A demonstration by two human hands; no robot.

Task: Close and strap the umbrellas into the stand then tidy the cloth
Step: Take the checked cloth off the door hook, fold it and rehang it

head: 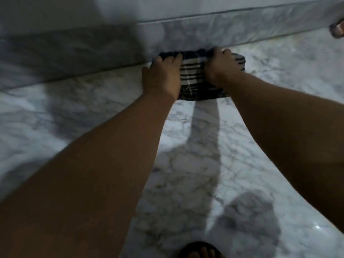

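A dark cloth with pale stripes [193,75] lies bunched on the marble floor against the foot of a wall. My left hand [162,75] rests on the cloth's left edge, fingers curled over it. On the cloth's right part sits my right hand [221,66], its fingers closed into the fabric. Both forearms stretch forward from the bottom of the view. No umbrella or stand is in sight.
White marble floor [186,164] with grey veins runs up to a marble skirting and wall [223,32]. My sandalled foot [201,252] is at the bottom edge. Another person's foot in a sandal [337,28] shows at the far right edge.
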